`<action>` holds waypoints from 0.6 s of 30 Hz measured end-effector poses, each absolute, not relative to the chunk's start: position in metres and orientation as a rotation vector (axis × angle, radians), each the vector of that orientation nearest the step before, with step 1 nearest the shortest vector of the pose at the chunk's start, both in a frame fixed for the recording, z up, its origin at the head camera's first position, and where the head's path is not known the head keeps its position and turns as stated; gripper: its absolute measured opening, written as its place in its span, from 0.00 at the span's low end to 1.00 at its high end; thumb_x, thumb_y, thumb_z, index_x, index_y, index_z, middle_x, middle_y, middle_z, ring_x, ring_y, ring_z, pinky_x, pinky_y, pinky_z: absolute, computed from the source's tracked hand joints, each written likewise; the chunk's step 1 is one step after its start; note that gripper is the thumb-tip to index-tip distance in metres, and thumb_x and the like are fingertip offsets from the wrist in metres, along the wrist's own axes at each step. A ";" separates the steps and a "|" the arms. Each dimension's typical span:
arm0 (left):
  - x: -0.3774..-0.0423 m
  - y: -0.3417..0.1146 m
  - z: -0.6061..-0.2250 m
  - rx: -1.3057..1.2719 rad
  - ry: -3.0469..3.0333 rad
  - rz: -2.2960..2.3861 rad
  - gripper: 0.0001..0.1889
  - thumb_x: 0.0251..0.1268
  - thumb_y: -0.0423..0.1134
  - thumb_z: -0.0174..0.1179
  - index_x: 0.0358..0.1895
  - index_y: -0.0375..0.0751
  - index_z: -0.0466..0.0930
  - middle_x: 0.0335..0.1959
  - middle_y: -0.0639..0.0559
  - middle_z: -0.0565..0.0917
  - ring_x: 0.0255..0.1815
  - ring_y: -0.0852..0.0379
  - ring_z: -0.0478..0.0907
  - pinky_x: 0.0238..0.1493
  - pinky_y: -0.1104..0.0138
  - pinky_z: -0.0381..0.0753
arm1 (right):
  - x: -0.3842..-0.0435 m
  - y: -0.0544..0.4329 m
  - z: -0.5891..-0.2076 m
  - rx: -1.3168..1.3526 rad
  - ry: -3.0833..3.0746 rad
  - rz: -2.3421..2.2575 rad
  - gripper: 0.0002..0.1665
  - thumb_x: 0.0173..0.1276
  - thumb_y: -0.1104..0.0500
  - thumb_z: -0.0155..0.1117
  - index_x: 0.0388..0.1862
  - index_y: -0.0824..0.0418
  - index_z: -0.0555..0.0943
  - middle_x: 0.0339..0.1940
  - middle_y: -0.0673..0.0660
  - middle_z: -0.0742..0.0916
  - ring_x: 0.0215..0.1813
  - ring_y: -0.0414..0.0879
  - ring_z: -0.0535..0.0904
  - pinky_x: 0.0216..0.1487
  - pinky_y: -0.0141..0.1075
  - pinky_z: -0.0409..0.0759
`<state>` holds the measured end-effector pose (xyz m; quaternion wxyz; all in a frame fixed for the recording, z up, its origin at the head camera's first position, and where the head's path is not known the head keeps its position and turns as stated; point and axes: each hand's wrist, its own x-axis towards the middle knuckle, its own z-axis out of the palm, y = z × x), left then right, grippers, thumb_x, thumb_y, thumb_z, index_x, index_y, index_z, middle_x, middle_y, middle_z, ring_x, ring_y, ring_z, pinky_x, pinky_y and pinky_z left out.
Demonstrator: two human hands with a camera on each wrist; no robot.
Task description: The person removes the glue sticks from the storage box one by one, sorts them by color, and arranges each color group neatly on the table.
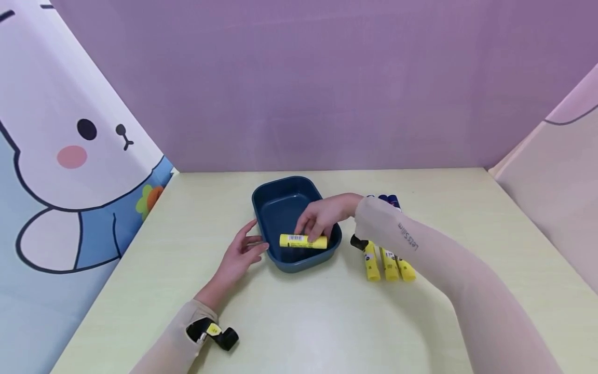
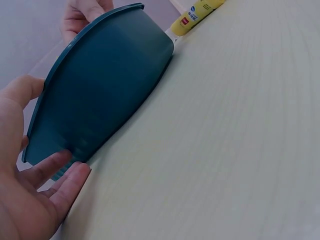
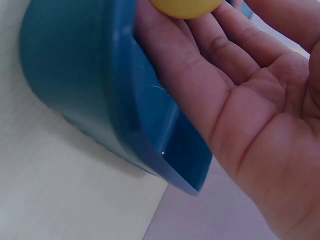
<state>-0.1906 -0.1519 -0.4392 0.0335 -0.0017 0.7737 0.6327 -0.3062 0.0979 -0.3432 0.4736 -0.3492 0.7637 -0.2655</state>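
A yellow glue stick with a barcode lies crosswise in the grip of my right hand, over the near part of a dark blue plastic box. In the right wrist view, its round yellow end shows beside the curled fingers. My left hand rests at the left side of the box, fingers spread and mostly straight. The left wrist view has its thumb at the rim and its other fingers along the outer wall.
Three more yellow glue sticks with dark blue ends lie side by side on the table right of the box, partly hidden under the right sleeve. A purple cloth wall rises behind the pale table.
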 end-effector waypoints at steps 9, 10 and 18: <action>-0.190 -0.152 -0.442 -0.013 2.394 1.941 0.36 0.71 0.34 0.60 0.78 0.48 0.55 0.60 0.33 0.76 0.56 0.43 0.78 0.49 0.60 0.82 | -0.309 0.114 -0.339 -0.847 1.851 -0.833 0.25 0.73 0.65 0.60 0.68 0.67 0.73 0.50 0.58 0.85 0.41 0.45 0.82 0.42 0.37 0.84; -0.191 -0.152 -0.442 -0.015 2.396 1.939 0.36 0.71 0.35 0.60 0.78 0.49 0.55 0.60 0.33 0.76 0.56 0.43 0.78 0.49 0.60 0.82 | -0.309 0.116 -0.338 -0.845 1.847 -0.854 0.25 0.73 0.64 0.60 0.68 0.67 0.72 0.51 0.58 0.85 0.41 0.45 0.82 0.42 0.38 0.84; -0.190 -0.154 -0.445 -0.015 2.386 1.944 0.36 0.71 0.35 0.61 0.79 0.50 0.55 0.60 0.33 0.77 0.57 0.42 0.78 0.51 0.57 0.82 | -0.305 0.135 -0.339 -0.789 1.797 -1.064 0.31 0.75 0.64 0.58 0.75 0.56 0.65 0.53 0.62 0.81 0.46 0.51 0.80 0.47 0.46 0.83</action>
